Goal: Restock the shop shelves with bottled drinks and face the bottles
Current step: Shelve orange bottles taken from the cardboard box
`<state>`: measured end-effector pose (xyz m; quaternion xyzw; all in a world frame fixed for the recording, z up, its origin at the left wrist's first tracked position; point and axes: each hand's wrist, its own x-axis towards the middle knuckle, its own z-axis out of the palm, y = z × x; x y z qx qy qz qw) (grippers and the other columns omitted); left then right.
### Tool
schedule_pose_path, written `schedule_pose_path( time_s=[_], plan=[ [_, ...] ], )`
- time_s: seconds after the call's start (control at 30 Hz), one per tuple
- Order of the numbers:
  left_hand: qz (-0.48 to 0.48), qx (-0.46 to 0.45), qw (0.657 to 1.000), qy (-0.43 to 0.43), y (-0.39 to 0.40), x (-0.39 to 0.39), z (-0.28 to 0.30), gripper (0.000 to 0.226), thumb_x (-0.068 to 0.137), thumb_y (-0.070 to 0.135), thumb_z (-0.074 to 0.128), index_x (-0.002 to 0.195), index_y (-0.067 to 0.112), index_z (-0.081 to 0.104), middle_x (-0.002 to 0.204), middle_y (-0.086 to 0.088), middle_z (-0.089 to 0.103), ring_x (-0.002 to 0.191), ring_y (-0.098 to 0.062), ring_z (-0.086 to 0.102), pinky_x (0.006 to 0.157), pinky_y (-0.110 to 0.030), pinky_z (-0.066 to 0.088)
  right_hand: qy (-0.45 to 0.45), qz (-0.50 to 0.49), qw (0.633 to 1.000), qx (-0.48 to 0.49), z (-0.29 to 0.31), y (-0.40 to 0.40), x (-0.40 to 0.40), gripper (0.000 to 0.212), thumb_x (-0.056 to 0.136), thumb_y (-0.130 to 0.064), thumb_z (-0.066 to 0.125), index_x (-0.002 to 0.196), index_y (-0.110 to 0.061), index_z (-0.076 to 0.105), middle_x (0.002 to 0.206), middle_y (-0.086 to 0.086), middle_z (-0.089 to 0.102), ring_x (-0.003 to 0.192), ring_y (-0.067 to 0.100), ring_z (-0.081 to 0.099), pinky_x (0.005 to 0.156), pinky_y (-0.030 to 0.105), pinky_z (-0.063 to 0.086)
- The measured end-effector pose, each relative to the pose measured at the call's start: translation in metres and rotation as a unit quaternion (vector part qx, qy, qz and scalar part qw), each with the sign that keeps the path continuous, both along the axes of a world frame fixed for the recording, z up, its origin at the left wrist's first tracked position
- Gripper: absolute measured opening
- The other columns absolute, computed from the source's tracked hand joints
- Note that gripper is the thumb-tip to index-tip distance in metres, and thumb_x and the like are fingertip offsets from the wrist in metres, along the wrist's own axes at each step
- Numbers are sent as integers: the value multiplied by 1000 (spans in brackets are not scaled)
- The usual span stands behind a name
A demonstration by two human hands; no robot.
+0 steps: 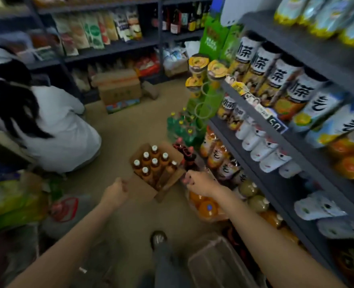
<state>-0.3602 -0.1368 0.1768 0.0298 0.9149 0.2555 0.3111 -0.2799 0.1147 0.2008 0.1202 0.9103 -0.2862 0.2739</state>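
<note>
Both forearms point(244, 215) are bare, no sleeves showing; grey trousers point(163, 265) and a dark shoe point(158, 239) show below.

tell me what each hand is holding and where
Both hands grip the cardboard box of bottles: left hand on its near-left flap, right hand on its right flap edge.

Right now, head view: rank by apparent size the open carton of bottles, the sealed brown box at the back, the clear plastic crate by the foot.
1. clear plastic crate: looks largest, but it is nearest the camera, so unsure.
2. and 3. open carton of bottles and sealed brown box: look alike; not ranked.
</note>
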Motion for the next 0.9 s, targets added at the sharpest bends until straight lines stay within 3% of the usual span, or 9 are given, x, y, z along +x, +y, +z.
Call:
schedule_pose_path(
  time_s=[0.2, 0.23, 0.3, 0.4, 0.57, 0.63, 0.73, 0.8, 0.9],
  plan=[
    [-4, -5, 1000, -20, 22, -87, -44, 30, 91, 12, 52, 120, 6, 47, 115, -11, 58, 106, -26, 56, 87, -32, 45, -36, -8, 999, -29, -102, -8, -96, 5, 89, -11, 52, 88, -14, 56, 113, 17, 60, 108, 29, 56, 76, 27, 38],
    [-7, -7, 1000, -27, 26, -102, -53, 31, 91, 12, 51, 121, 6, 47, 114, -10, 58, 107, -26, 56, 89, -33, 45, -38, -9, 999, -26, -118, -8, -110, 5, 90, -13, 53, 92, -15, 56, 114, 15, 59, 109, 28, 55, 79, 28, 39],
    [-9, -7, 999, -33, 32, -128, -72, 31, 91, 12, 51, 122, 6, 46, 111, -8, 58, 107, -27, 56, 89, -31, 44, -42, -15, 999, -19, -152, -8, -139, 27, 88, -19, 58, 113, -10, 55, 122, 12, 56, 115, 28, 52, 89, 31, 42],
    [6, 6, 999, -40, 35, -153, -108, 29, 89, 11, 54, 118, 6, 48, 98, -3, 55, 96, -25, 58, 79, -28, 42, -49, 21, 998, -29, -197, -15, -177, 43, 85, -18, 63, 124, -10, 51, 130, 12, 49, 121, 28, 46, 98, 32, 39],
    [45, 21, 999, -17, 27, -173, -176, 19, 87, 6, 56, 106, 10, 55, 90, -3, 60, 83, -20, 59, 74, -28, 44, -36, 126, 991, -19, -280, -43, -233, 54, 93, -3, 46, 143, -20, 35, 154, 6, 18, 138, 29, 23, 113, 40, 26],
    [57, 42, 997, -4, 22, -174, -206, 19, 85, 0, 55, 98, 14, 57, 87, -3, 62, 80, -20, 60, 73, -26, 44, -55, 181, 982, 9, -318, -56, -251, 52, 95, -3, 39, 143, -21, 33, 156, 5, 11, 139, 32, 19, 112, 44, 28],
    [92, 62, 994, 0, 12, -170, -247, 26, 81, -7, 54, 94, 15, 60, 85, -3, 62, 75, -17, 58, 73, -25, 44, -48, 234, 968, 76, -357, -78, -265, 39, 95, -2, 36, 132, -12, 46, 147, 11, 22, 128, 37, 34, 101, 43, 38],
    [106, 72, 992, -1, 8, -166, -266, 28, 80, -7, 54, 94, 16, 59, 88, -3, 62, 76, -17, 57, 74, -27, 45, -35, 230, 967, 99, -370, -81, -263, 31, 93, -2, 43, 121, -8, 51, 141, 14, 25, 119, 38, 42, 95, 43, 41],
    [101, 75, 992, -17, 6, -166, -283, 34, 79, -6, 58, 105, 16, 58, 101, -5, 62, 84, -16, 56, 78, -29, 46, -45, 187, 980, 48, -363, -73, -251, 22, 90, -6, 49, 112, -6, 52, 130, 12, 33, 110, 36, 49, 92, 41, 43]
  ],
)
